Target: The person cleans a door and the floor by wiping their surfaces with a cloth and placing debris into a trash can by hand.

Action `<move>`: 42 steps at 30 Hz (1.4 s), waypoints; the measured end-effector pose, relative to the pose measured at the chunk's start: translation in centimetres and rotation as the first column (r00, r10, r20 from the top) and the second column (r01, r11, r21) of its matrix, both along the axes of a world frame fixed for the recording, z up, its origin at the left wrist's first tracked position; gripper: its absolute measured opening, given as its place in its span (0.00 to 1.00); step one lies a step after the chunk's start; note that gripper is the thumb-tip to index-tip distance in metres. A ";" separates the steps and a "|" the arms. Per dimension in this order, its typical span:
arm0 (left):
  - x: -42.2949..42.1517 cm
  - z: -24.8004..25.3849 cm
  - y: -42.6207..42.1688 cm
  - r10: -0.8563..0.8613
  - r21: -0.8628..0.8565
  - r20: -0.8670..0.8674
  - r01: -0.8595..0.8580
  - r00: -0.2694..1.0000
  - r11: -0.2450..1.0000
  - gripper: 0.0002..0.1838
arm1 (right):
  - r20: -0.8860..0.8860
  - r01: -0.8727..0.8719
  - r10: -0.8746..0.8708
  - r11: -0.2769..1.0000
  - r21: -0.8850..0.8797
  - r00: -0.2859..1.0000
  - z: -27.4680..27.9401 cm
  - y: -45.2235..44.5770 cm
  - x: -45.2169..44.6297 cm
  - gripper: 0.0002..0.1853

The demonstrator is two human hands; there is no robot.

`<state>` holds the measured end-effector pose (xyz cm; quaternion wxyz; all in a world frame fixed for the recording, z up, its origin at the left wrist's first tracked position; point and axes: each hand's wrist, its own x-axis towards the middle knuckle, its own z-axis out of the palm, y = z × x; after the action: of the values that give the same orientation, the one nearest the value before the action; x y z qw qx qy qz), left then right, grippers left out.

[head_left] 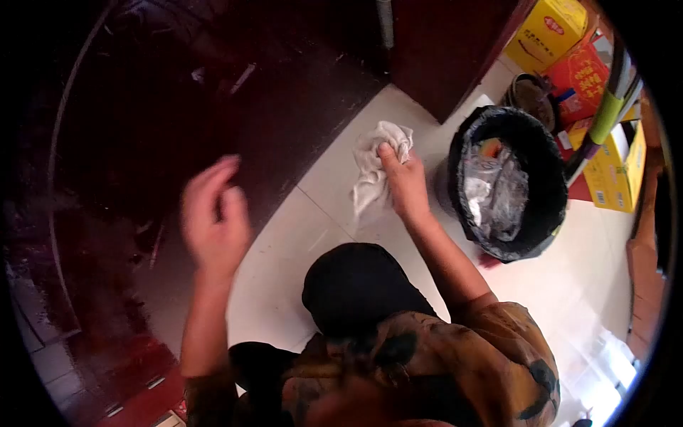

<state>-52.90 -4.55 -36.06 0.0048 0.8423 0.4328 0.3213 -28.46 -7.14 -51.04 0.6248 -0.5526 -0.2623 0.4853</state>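
Observation:
A crumpled whitish cloth (368,167) hangs from my right hand (407,181), whose thumb presses on it and whose fingers are wrapped round it. Its lower end droops loose over the pale floor tiles. To the right of that hand, and apart from it, stands a black-lined trash bin (459,192). My left hand (215,213) is raised over the dark red-brown tabletop (178,128), slightly blurred, with its fingers bent and the thumb apart. Nothing shows in it. I cannot tell whether it touches the surface.
Clear plastic wrappings (494,188) lie inside the bin. Behind it are a smaller bucket (532,99), a red box (582,82) and yellow boxes (544,34) (619,171). A pole with a green band (606,117) leans at the right. My dark-clothed knee (359,285) is below.

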 end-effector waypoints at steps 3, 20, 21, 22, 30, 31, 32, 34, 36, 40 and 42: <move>-5.1 8.5 0.7 0.243 0.614 -0.465 0.113 0.851 0.781 0.16 | 0.019 0.032 -0.038 0.973 0.230 0.999 2.4 2.1 -3.5 0.26; -12.1 16.9 2.0 0.589 0.667 -0.744 0.316 0.314 0.675 0.29 | 0.257 0.545 -0.568 0.823 0.158 0.782 -11.8 19.7 -7.3 0.20; -12.1 17.0 2.1 0.591 0.667 -0.745 0.319 0.309 0.674 0.29 | 0.128 0.520 -0.512 0.853 -0.043 0.850 -11.8 18.3 -7.9 0.20; -12.1 16.8 2.3 0.562 0.662 -0.747 0.320 0.355 0.678 0.29 | 0.057 0.396 -0.393 0.917 -0.039 0.918 -7.9 15.7 -9.0 0.22; -12.1 17.2 2.0 0.562 0.646 -0.762 0.312 0.321 0.697 0.29 | 0.156 0.235 -0.814 0.336 0.912 0.559 14.4 21.5 -7.6 0.30; -12.2 17.1 2.1 0.565 0.650 -0.759 0.311 0.324 0.693 0.29 | 0.178 0.245 -0.841 0.341 0.908 0.511 12.5 22.7 -5.8 0.35; -12.2 17.1 2.0 0.569 0.650 -0.758 0.309 0.319 0.694 0.30 | 0.116 0.412 -0.857 0.355 0.839 0.502 10.3 23.5 -5.1 0.30; -12.0 17.1 2.0 0.565 0.647 -0.760 0.295 0.322 0.703 0.30 | 0.157 0.519 -0.731 0.602 0.607 0.664 2.6 22.9 -5.4 0.32; -11.9 17.1 1.8 0.578 0.652 -0.756 0.285 0.306 0.702 0.29 | 0.114 0.531 -0.638 0.715 0.454 0.762 -3.8 21.2 -6.3 0.29; -12.0 17.2 1.6 0.595 0.656 -0.754 0.280 0.280 0.700 0.29 | 0.113 0.345 -0.466 0.776 0.528 0.877 1.8 15.9 -9.1 0.28; -12.1 17.3 1.6 0.590 0.653 -0.757 0.282 0.282 0.703 0.29 | 0.399 0.046 -0.612 0.581 0.812 0.683 8.1 16.7 -9.0 0.33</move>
<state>-64.99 -2.96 -18.78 -0.5980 0.7422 0.2828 -0.1077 -37.50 9.56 -42.97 0.7467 -0.4157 -0.5187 -0.0251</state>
